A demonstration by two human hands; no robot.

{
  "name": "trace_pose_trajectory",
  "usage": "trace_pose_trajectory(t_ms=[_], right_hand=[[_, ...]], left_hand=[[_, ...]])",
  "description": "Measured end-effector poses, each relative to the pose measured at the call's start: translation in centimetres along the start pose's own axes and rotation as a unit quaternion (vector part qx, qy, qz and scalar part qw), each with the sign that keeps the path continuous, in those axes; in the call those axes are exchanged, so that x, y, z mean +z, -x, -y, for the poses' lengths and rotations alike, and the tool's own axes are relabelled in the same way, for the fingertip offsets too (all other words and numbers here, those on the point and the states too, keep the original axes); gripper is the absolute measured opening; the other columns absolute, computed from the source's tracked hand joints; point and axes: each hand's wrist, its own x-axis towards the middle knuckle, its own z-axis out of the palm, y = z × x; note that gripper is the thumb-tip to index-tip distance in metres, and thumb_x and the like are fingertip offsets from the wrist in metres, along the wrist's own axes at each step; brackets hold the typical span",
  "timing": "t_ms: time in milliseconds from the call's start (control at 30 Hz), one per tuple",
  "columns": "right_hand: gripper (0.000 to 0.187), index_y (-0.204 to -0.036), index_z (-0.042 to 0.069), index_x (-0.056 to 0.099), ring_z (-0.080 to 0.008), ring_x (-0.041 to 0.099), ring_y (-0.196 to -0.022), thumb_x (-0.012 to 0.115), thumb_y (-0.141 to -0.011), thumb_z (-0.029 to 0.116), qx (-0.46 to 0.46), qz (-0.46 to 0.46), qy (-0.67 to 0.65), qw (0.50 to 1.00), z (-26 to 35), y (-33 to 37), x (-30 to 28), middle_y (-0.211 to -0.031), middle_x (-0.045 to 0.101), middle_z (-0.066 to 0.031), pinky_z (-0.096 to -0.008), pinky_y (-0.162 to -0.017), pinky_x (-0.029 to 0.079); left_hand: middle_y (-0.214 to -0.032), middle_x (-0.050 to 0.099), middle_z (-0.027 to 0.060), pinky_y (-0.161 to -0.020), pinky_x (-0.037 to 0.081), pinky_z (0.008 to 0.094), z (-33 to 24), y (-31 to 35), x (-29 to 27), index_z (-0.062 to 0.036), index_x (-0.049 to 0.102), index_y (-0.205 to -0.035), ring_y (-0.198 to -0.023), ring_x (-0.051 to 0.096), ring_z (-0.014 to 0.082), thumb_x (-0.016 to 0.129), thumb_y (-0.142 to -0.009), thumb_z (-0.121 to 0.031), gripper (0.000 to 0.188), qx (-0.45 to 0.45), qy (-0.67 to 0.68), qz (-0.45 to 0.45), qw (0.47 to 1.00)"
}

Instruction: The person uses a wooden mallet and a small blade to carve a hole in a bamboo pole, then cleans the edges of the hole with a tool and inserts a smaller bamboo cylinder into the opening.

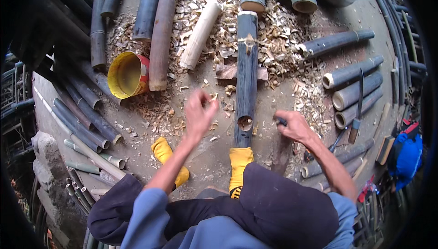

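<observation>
A dark bamboo tube [247,85] lies lengthwise in front of me, its upper part over a wooden block [224,72]. A round hole [245,122] is cut near its close end, where my yellow-socked foot [240,164] rests. Left of the tube, my left hand [200,117] is raised with fingers curled and slightly blurred; a pale chip shows at the fingertips, though I cannot tell if it is gripped. On the other side, my right hand [296,127] is closed round a tool with a dark handle [280,121]; its working end is not clear.
Wood shavings [278,44] cover the ground. A peeled pale bamboo piece [200,34] and a yellow-and-red bucket [125,76] with liquid lie to the left. Several bamboo tubes [358,89] and a long knife [358,112] are at right, near a blue bag [405,158].
</observation>
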Motion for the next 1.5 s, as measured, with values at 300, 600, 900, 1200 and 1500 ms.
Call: trace_pose_trajectory(t_ms=[300, 600, 900, 1200, 1500], right_hand=[[0.065, -0.140, 0.004, 0.033, -0.0345, 0.060, -0.089, 0.063, -0.083, 0.015, 0.037, -0.578, 0.193, 0.792, 2.4, -5.6, -5.1, -0.108, 0.057, -0.0180, -0.0416, -0.079, 0.050], [0.067, -0.133, -0.004, 0.033, -0.0156, 0.061, -0.061, 0.067, -0.083, 0.025, -0.035, -0.087, -0.773, 0.628, 13.1, -2.4, 3.6, -0.085, 0.058, -0.0099, -0.0276, -0.054, 0.054], [0.057, -0.127, -0.002, 0.039, -0.0168, 0.063, -0.078, 0.062, -0.082, 0.023, -0.055, -0.199, -0.819, 0.535, 14.4, 1.1, 5.3, -0.097, 0.056, -0.0116, -0.0315, -0.063, 0.057], [0.055, -0.120, -0.001, 0.046, -0.0161, 0.059, -0.081, 0.064, -0.079, 0.032, 0.068, -0.328, -0.651, 0.681, 12.4, 6.2, 11.1, -0.098, 0.058, -0.0103, -0.0289, -0.067, 0.049], [0.064, -0.126, 0.002, 0.040, -0.0185, 0.059, -0.092, 0.067, -0.076, 0.029, 0.104, -0.395, -0.570, 0.713, 11.7, 10.0, 12.8, -0.106, 0.057, -0.0164, -0.0308, -0.078, 0.048]], left_hand=[[-0.102, 0.058, 0.0180, -0.074, 0.053, 0.0374, -0.2, -15.1, -4.9, 0.0043, 0.049, -0.117, -0.088, 0.060, 0.0249, 0.076, -0.065, -0.017, 0.062, -0.062, -0.061, -0.002, 0.996], [-0.094, 0.062, 0.0135, -0.069, 0.059, 0.0337, -6.9, -1.6, -0.9, 0.0029, 0.050, -0.115, -0.075, 0.065, 0.0202, 0.064, -0.082, -0.041, 0.057, -0.007, 0.560, 0.136, 0.817], [-0.098, 0.057, 0.0127, -0.072, 0.053, 0.0318, -7.7, 3.6, 3.2, -0.0031, 0.030, -0.120, -0.082, 0.061, 0.0191, 0.071, -0.077, -0.018, 0.061, 0.053, 0.537, 0.039, 0.841], [-0.111, 0.058, 0.0169, -0.089, 0.049, 0.0403, -5.3, 5.0, 4.8, -0.0026, 0.037, -0.124, -0.100, 0.060, 0.0241, 0.059, -0.085, -0.024, 0.050, -0.062, 0.624, 0.204, 0.752], [-0.107, 0.054, 0.0124, -0.081, 0.053, 0.0389, -6.7, 8.0, 7.3, -0.0020, 0.035, -0.123, -0.094, 0.059, 0.0214, 0.073, -0.076, -0.019, 0.063, -0.119, 0.557, 0.126, 0.812]])
